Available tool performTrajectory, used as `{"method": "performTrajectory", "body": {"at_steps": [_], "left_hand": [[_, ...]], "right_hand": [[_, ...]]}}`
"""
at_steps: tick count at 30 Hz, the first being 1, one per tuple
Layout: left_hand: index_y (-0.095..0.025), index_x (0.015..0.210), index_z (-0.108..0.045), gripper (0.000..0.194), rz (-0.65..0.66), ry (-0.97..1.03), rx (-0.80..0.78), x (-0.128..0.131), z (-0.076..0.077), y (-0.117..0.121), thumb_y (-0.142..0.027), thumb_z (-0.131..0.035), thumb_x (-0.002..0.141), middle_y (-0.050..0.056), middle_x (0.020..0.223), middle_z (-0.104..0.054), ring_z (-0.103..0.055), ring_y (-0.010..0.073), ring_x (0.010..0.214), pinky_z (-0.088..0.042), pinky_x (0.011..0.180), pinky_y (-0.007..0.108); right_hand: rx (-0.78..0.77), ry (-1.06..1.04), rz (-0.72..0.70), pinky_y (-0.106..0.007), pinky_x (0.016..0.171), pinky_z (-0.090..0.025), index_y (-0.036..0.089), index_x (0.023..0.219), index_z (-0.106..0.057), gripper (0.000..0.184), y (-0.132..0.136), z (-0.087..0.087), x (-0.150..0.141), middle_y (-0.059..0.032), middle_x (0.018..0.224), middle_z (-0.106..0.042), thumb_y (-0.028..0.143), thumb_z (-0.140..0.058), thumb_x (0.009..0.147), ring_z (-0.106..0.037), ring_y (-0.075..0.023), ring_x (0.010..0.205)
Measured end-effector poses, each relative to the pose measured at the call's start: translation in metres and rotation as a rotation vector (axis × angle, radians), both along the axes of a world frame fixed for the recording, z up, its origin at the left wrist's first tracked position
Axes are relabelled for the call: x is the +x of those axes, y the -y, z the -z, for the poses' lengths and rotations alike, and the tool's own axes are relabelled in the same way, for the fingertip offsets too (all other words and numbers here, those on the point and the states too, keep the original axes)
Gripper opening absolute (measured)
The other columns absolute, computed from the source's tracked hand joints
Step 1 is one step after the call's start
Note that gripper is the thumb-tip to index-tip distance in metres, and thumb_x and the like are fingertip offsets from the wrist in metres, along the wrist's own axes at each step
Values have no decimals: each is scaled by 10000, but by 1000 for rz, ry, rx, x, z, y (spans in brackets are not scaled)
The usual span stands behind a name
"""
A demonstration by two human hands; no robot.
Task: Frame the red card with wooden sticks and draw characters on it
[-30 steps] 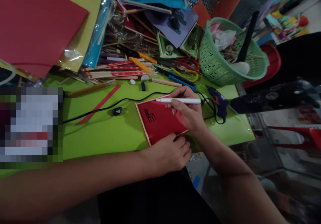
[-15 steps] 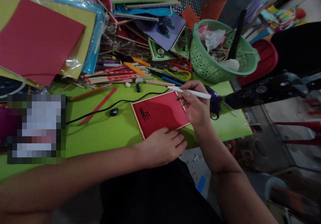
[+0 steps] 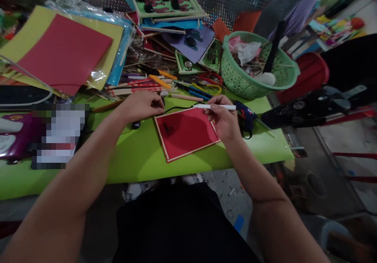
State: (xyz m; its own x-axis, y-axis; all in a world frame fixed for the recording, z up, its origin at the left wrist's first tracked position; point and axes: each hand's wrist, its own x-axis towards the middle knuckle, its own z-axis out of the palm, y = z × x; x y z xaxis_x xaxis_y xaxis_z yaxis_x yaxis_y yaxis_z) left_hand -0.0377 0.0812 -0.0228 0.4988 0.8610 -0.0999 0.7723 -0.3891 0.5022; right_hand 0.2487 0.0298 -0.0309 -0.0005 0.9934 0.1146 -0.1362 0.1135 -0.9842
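Note:
A white marker (image 3: 226,107) lies across the fingers of my right hand (image 3: 225,121), which grips it above the right edge of a red panel. The red panel (image 3: 191,133) has a thin wooden stick frame and black drawn marks (image 3: 168,129) at its left. Just past the panel's upper left corner, my left hand (image 3: 141,105) has its fingers curled and pinched low over the green table. A small black marker cap is at those fingertips, mostly hidden by them. A black cord passes beside the left hand and along the panel's top edge.
A glue gun (image 3: 246,117) lies right of my right hand. Behind are a green basket (image 3: 253,82), scissors (image 3: 210,78), sticks, cutters and stacked framed pictures (image 3: 165,3). Coloured sheets (image 3: 67,54) and a blurred-out phone (image 3: 59,137) are at left. A dark stone (image 3: 136,125) lies near my left forearm.
My left hand has left the panel's lower edge and moved up and left to the black cap. My right hand still holds the marker, now turned more level. The view has shifted slightly.

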Motion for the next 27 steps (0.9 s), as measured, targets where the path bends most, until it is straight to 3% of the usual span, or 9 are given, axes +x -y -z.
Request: {"method": "performTrajectory", "body": {"at_steps": [4, 14, 27], "left_hand": [[-210, 915, -732, 348, 77, 39, -86, -4, 8, -6, -515, -630, 781, 36, 945, -735, -662, 199, 865, -446, 764, 297], [-215, 901, -713, 326, 107, -13, -8, -5, 17, -8, -514, -646, 791, 23, 937, -708, -640, 186, 860, -420, 752, 282], [-205, 852, -714, 229, 98, 29, -40, -4, 12, -6, -421, -668, 792, 59, 932, -718, -637, 201, 832, -435, 733, 305]], "right_hand": [[-41, 49, -67, -226, 500, -431, 225, 798, -672, 122, 1, 10, 5, 16, 720, -624, 284, -751, 726, -578, -120, 634], [-18, 177, -149, -228, 527, -437, 234, 849, -653, 134, 5, 20, 2, 31, 757, -610, 306, -749, 789, -538, -109, 632], [4, 337, -188, -239, 525, -374, 220, 826, -599, 166, 8, 23, -7, 64, 673, -574, 311, -722, 892, -467, -80, 536]]}}
